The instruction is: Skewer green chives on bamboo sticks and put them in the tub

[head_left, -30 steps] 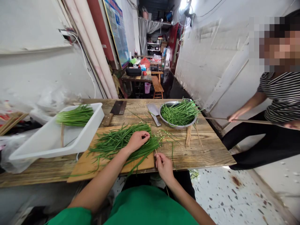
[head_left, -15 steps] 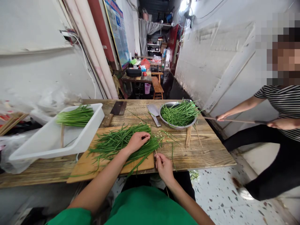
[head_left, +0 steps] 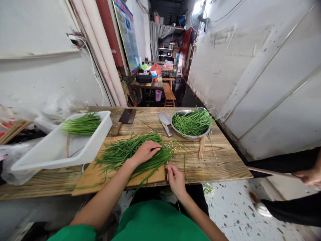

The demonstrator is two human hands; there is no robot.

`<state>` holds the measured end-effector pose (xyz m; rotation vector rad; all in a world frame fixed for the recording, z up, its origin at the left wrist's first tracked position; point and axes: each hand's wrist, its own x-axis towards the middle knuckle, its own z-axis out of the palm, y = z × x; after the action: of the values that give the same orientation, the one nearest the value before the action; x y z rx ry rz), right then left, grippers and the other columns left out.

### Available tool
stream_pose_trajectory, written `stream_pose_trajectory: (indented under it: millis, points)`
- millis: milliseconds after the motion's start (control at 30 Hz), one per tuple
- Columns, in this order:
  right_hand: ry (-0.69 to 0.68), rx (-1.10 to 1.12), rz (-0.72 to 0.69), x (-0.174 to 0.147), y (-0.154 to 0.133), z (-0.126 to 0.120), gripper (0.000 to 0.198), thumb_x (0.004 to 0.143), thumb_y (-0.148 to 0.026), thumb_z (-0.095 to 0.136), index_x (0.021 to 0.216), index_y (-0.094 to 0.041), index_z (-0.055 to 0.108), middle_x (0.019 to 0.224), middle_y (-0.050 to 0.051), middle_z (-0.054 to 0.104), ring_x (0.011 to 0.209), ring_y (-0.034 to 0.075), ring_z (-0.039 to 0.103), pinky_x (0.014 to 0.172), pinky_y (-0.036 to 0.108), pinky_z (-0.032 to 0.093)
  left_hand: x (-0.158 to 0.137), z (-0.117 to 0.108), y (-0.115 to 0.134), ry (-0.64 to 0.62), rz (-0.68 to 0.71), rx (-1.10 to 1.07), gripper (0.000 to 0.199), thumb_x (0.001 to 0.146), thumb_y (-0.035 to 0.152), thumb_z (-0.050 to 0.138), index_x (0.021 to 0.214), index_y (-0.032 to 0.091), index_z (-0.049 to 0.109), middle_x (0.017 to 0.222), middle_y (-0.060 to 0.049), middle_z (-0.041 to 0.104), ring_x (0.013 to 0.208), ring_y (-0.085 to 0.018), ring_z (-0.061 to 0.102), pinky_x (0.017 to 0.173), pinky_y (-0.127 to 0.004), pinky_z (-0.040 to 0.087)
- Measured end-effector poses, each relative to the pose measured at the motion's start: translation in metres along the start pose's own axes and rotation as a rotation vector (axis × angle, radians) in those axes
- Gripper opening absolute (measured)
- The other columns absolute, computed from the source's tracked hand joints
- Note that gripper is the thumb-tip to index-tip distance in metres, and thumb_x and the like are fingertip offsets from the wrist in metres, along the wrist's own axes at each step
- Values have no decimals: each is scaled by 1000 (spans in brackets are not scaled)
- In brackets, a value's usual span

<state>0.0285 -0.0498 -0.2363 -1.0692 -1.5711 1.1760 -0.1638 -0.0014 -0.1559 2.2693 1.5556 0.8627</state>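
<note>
Head view, far left: a bunch of wooden sticks [head_left: 16, 131] and a crumpled clear plastic bag [head_left: 20, 160] crowd the end of the plank table [head_left: 225, 164]. Next sits a white plastic tray [head_left: 92, 147] holding a neat bunch of chives [head_left: 81, 125], with a flat wooden stick [head_left: 67, 145] in it. Right of the tray, a dark cleaver [head_left: 126, 116] with a wooden handle lies just behind the wooden cutting board [head_left: 155, 174]. Spread across that board is a pile of long chives [head_left: 120, 150], its pale ends pointing right, some stalks overhanging the near edge. The left hand [head_left: 146, 151] rests on the pile, fingers together and gently bent; whether it grips any stalks cannot be told. Beyond the table, a wooden bench [head_left: 169, 91] stands farther back. A metal-handled cleaver [head_left: 164, 118] lies beside the steel bowl [head_left: 190, 136], which is heaped with loose chives [head_left: 193, 122]. At the table's near edge, the right hand [head_left: 176, 179] pinches a thin skewer [head_left: 168, 163] between thumb and fingers, just beside the chive ends. A skewer bundle [head_left: 201, 147] and some loose skewers [head_left: 212, 145] lie before the bowl. Far right, a co-worker's hand [head_left: 309, 175] grasps a pole [head_left: 273, 173] reaching toward the table corner.
</note>
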Motion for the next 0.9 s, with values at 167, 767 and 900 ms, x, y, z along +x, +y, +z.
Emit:
stream_pose_trajectory:
  millis: [167, 767, 900]
  points:
    - [12, -5, 2, 0, 3, 1, 32, 87, -39, 38, 85, -15, 59, 47, -5, 44, 40, 9, 43, 41, 18, 31, 6, -14, -11, 55, -15, 216, 20, 82, 31, 51, 90, 22, 68, 87, -5, 65, 84, -18, 55, 80, -33, 36]
    - [22, 15, 3, 0, 6, 2, 33, 87, -40, 39, 84, -15, 60, 46, -5, 43, 39, 9, 40, 39, 17, 30, 16, -2, -7, 3, -106, 139, 19, 79, 26, 52, 88, 23, 68, 77, -1, 67, 73, -15, 57, 74, -29, 35]
    - [23, 13, -4, 1, 6, 2, 33, 87, -40, 40, 84, -15, 60, 45, -5, 43, 38, 9, 39, 39, 17, 29, 15, -1, -5, -7, -98, 93, 21, 79, 27, 51, 88, 22, 69, 81, -2, 68, 78, -15, 58, 75, -27, 39]
